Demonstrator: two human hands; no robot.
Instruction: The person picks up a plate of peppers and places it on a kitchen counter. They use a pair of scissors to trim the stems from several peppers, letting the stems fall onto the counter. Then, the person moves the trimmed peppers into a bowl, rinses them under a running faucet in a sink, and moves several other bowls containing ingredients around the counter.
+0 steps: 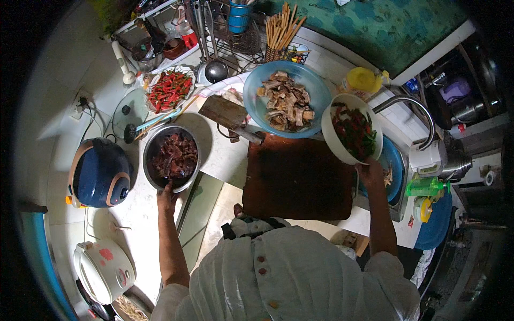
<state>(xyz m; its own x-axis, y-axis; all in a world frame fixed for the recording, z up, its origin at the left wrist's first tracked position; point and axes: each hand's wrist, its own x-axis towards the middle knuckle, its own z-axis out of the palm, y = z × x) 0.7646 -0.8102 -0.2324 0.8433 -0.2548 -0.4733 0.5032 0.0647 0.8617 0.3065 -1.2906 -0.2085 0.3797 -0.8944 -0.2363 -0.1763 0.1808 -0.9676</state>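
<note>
My left hand [167,197] grips the near rim of a steel bowl [148,176] of dark, wet meat pieces [175,156]. At the right, my right hand [369,171] holds a white bowl [331,140] by its near rim; red and green chili peppers [353,130] lie in it. Between the hands is a dark brown cutting board [299,180]. Behind the board, a blue basin [257,108] holds chopped brownish pieces [287,100]. A cleaver [225,111] lies left of the basin, its handle end over the board's corner.
A plate of red chilies [168,90], a glass lid [130,110] and a dark blue appliance [100,172] stand at the left, with a white rice cooker [104,269] nearer me. A curved faucet [425,112], a sink with a blue basin [397,172] and a green bottle [425,186] are at the right.
</note>
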